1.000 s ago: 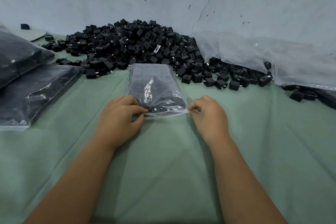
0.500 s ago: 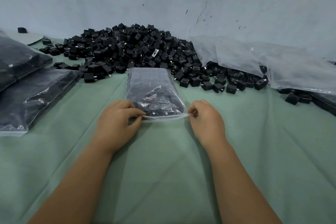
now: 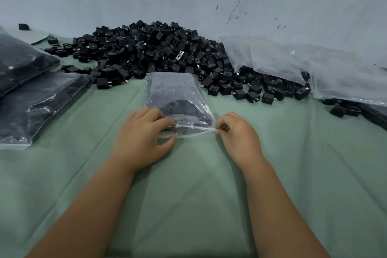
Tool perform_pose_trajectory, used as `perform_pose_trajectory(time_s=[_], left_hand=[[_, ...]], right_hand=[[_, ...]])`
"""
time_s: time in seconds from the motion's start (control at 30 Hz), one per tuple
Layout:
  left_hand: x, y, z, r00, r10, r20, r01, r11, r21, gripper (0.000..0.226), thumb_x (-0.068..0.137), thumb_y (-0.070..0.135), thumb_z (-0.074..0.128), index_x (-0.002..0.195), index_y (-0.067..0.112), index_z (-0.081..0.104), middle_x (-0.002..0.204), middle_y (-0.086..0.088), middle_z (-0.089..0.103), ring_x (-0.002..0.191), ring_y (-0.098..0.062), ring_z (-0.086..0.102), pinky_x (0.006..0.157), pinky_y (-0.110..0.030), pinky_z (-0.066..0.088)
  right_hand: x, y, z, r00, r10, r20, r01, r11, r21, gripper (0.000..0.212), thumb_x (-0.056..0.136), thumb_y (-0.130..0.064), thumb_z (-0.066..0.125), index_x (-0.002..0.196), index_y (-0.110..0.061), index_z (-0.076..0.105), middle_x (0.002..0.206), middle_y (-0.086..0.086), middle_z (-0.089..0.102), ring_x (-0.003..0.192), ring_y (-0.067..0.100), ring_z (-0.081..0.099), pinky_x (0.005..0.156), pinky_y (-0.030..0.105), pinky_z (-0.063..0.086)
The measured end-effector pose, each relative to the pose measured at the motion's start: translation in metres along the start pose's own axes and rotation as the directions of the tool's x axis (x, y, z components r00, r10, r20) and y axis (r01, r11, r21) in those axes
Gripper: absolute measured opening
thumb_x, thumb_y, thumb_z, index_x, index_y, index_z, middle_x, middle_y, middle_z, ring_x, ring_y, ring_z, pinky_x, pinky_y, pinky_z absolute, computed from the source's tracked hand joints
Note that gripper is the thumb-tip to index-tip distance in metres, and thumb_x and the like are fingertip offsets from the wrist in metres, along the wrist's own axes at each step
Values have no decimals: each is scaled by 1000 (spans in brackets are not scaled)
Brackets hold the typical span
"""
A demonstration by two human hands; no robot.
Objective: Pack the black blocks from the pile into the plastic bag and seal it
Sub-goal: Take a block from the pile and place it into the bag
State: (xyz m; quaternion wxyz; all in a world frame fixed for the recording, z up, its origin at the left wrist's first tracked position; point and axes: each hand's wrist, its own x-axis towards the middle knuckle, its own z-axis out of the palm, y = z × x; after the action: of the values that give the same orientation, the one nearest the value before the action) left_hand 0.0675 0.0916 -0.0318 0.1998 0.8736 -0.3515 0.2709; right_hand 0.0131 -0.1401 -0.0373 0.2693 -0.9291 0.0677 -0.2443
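Observation:
A clear plastic bag filled with black blocks lies flat on the green cloth in front of me, its mouth towards me. My left hand pinches the left part of the bag's near edge between thumb and fingers. My right hand pinches the right corner of that same edge. Behind the bag, against the wall, rises the big pile of loose black blocks.
Two packed bags of blocks lie at the left, one overlapping the other. Empty clear bags are heaped at the right over more blocks. The green cloth covers the table; a cracked blue-grey wall stands behind.
My left hand has slid a little rightward along the bag's near edge, its thumb now under the edge. The right hand keeps its pinch on the corner.

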Motion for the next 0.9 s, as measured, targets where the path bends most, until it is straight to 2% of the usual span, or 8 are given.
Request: perform_pose_trajectory(time_s=[0.13,0.3,0.4,0.53,0.67,0.9], left_hand=[[1,0,1,999,39,12,-39,999,-2,18,74,19,85,91,18,79,84,-2,65,79,-31,61,68,-39,49],[0,-2,3,998,47,-32,-48,998,-28,10,82,21,78,90,18,80,82,-2,65,77,-31,60,66,-39,50],[1,-2,4,995,55,-78,-59,997,-40,17,83,27,67,88,17,80,81,-1,64,73,-28,58,66,-34,48],[1,-4,6,995,62,-73,-67,996,-63,10,84,22,73,88,17,79,81,3,66,73,-26,58,66,-28,42],[0,-5,6,998,41,-50,-46,994,-104,8,86,22,72,90,19,79,81,6,66,74,-25,60,59,-34,50],[-1,-2,3,1000,-8,-7,7,990,-142,9,84,19,76,92,21,78,84,5,66,80,-24,61,64,-34,50]], right_hand=[[0,-3,2,998,-63,-31,60,994,-86,17,80,-4,65,82,-20,64,86,-9,52,86,13,50,67,32,45],[1,-4,2,995,-96,-40,90,986,-144,8,83,-10,70,83,-17,67,87,-8,56,87,14,48,69,28,40],[2,-5,1,992,-124,-24,119,981,-156,7,82,-14,72,80,-15,66,86,-8,59,85,15,47,72,26,34],[2,-7,0,991,-133,-11,128,975,-182,9,81,-14,73,77,-15,65,85,-7,60,84,16,47,75,27,32],[1,-12,1,982,-191,-10,184,956,-229,9,80,-6,69,81,-15,68,88,-4,61,87,18,48,73,24,27],[1,-18,1,980,-200,14,196,941,-275,5,84,-14,68,82,-18,67,85,-7,63,87,16,51,74,23,21]])
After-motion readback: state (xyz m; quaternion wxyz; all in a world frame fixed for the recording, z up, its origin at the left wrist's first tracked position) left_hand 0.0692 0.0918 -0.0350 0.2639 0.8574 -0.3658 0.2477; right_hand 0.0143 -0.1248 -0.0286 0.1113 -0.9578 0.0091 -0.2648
